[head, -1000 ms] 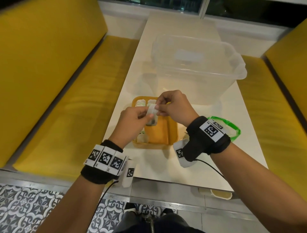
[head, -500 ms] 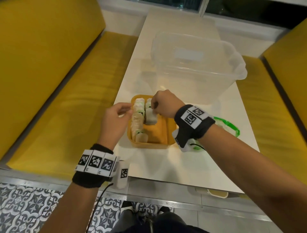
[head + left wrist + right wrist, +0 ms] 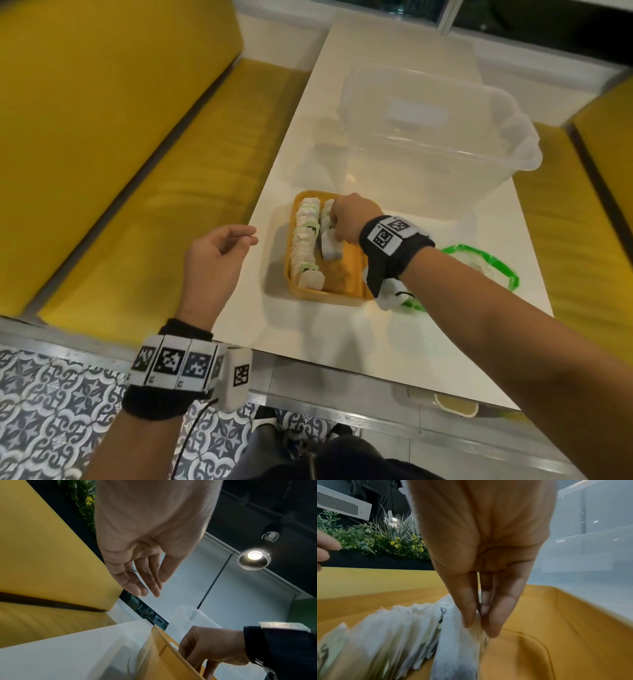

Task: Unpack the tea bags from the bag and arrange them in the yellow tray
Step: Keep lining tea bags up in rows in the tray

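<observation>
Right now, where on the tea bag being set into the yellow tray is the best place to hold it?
By its top edge, from above. The tea bag stands on edge beside the packed row of tea bags in the yellow tray, so only the top is free; the right hand already pinches there.

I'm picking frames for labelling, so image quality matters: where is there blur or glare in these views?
Head view: benches smear at the edges, the yellow tray stays sharp. Left wrist view: a ceiling lamp flares, the table is soft. Right wrist view: the nearest tea bags blur, the right hand is sharper.
</observation>
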The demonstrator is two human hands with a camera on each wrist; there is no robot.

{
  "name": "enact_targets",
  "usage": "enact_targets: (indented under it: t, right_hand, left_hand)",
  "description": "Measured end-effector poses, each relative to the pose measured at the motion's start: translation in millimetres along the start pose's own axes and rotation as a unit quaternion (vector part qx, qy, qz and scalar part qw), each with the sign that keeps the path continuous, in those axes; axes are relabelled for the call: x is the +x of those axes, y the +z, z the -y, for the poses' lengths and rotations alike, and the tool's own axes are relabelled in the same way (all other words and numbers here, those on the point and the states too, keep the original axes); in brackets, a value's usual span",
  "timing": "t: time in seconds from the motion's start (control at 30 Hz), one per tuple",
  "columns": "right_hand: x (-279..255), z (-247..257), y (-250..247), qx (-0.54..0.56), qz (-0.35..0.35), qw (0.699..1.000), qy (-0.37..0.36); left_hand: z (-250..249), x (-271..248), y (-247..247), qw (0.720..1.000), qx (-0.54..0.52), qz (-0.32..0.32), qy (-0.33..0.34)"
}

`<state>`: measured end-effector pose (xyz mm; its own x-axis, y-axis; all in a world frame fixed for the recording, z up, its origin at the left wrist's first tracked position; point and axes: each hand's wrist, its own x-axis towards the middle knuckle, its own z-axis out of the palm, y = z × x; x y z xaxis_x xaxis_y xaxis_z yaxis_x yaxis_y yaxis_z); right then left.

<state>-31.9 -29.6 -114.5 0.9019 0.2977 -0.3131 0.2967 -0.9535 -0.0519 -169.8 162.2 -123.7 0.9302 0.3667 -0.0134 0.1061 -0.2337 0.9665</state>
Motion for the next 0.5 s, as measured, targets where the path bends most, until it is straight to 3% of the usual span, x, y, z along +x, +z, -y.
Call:
enact_targets:
  t: [0.23,0.37,0.5]
  right_hand:
    - [-15,-6,-16,0.084,-0.042,0.995,0.029]
    - [-30,0,-4,0.139,0.04,0.988,0.051]
    - [-45,13,13,0.316,0.139,0.934,0.089]
  left_hand:
    - [4,0,3,1.0,0.019,0.009,-0.004]
    - [18,-3,10,0.995,0.053,0.059,-0.058]
    - [30,-7,35,0.973,0.088,0.147,-0.156]
